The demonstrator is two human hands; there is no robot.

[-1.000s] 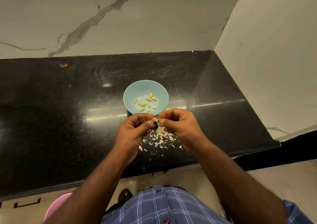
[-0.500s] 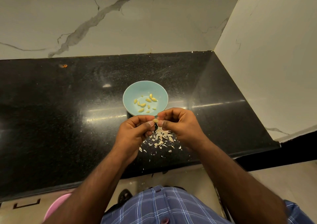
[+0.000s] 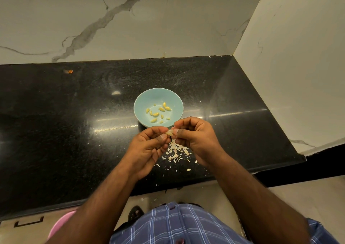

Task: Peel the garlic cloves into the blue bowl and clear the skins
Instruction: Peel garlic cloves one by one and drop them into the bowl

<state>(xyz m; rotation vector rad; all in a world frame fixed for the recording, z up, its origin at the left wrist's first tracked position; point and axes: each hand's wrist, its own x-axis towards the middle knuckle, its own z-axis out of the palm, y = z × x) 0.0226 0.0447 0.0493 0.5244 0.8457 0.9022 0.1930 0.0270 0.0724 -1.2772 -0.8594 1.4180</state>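
Observation:
A small pale garlic clove (image 3: pixel 169 132) is pinched between the fingertips of both hands, just in front of the blue bowl (image 3: pixel 142 99). My left hand (image 3: pixel 149 146) holds it from the left, thumb on top. My right hand (image 3: pixel 196 139) grips it from the right with thumb and forefinger. Several peeled yellowish cloves (image 3: pixel 158 112) lie in the bowl's bottom. A loose heap of papery garlic skins (image 3: pixel 177 153) is spread on the black counter under and between my hands, close to the front edge.
The black granite counter (image 3: pixel 65 131) runs left to a marble wall behind and another on the right. A small orange scrap (image 3: pixel 68 71) lies at the far left back. A pink tub (image 3: pixel 61 223) stands on the floor below, near a sandal (image 3: pixel 135 212).
Both hands stay pinched on the clove with only slight finger movement. The bowl and skins have not moved.

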